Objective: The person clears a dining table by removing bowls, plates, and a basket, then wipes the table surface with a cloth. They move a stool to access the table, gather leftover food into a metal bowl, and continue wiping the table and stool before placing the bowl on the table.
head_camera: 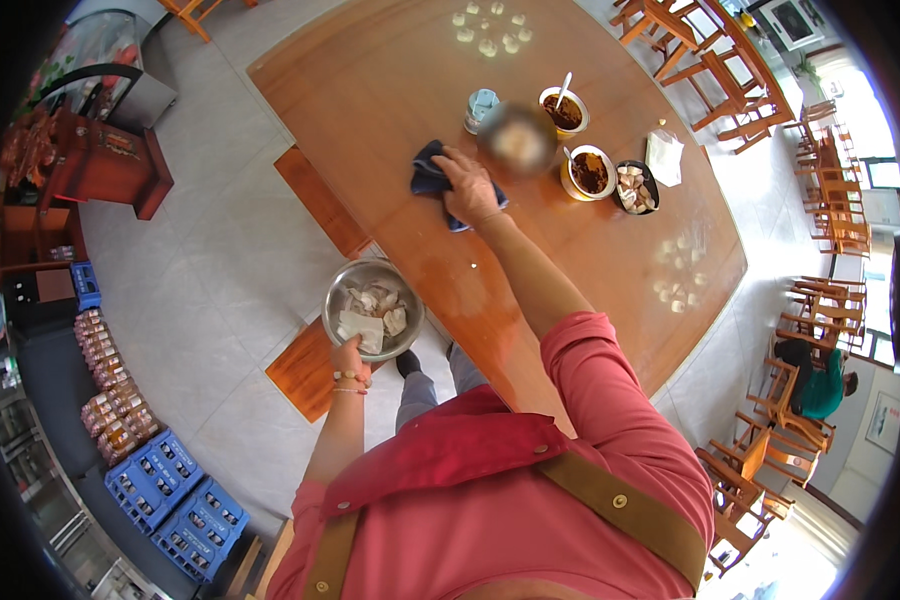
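Note:
My right hand (468, 187) presses a dark blue cloth (429, 171) flat on the wooden table (390, 82), close to the blue-and-white canister (481, 109). My left hand (351, 358) grips the near rim of a round metal bowl (330, 300), held off the table's left edge. Crumpled white tissues (379, 306) lie inside that bowl. A small white scrap (473, 265) rests on the tabletop below the cloth, where the surface looks wet.
Two tubs of dark sauce (562, 111) (589, 172) with spoons, a black dish of garlic (636, 187) and a white napkin packet (664, 157) stand right of the cloth. Wooden stools (307, 371) flank the table's left side. Blue crates (199, 525) are on the floor. A person (821, 382) sits far right.

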Available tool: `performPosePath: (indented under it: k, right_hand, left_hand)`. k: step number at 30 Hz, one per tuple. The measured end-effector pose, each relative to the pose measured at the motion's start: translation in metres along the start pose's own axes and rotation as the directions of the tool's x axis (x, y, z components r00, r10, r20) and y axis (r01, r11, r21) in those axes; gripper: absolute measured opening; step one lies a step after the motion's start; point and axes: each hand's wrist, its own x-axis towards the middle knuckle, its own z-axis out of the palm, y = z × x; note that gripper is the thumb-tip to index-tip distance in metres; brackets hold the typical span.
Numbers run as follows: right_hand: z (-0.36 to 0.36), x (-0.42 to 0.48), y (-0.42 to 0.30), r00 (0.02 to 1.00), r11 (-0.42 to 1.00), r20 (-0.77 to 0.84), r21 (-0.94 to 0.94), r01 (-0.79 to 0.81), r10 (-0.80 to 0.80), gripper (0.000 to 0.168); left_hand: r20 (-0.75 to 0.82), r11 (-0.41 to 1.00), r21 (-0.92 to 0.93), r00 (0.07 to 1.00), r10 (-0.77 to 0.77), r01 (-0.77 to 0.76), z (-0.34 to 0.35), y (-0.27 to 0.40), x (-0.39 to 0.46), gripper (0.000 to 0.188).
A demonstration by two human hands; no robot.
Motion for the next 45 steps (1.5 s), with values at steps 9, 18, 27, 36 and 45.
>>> performPosePath:
  k: [9,18,27,36,45]
  right_hand:
    - [0.021,-0.076,-0.093,0.920,0.940,0.295,0.295,0.170,-0.259,0.044]
    - [-0.131,-0.157,-0.002,0.796,0.888,-0.395,0.213,-0.407,0.459,0.044]
    - [-0.099,-0.148,0.056,0.845,0.813,-0.377,-0.300,-0.499,0.379,0.053]
    - [-0.001,-0.103,-0.082,0.988,0.999,-0.156,0.023,0.027,-0.023,0.039]
    - [-0.030,-0.175,-0.147,0.966,0.801,0.095,0.543,-0.252,0.240,0.049]
  left_hand:
    - [0.054,0.997,0.065,0.998,0.031,-0.034,-0.004,-0.003,0.003,0.038]
    - [0.119,0.993,0.114,0.992,-0.042,0.029,-0.031,-0.022,0.001,0.039]
    - [0.122,0.973,0.225,0.992,0.025,-0.052,-0.004,0.001,-0.012,0.036]
    - [0.106,0.939,0.312,0.988,0.117,-0.144,-0.002,0.025,0.003,0.033]
    - [0.205,0.918,0.371,0.977,0.065,-0.139,-0.021,0.007,0.004,0.034]
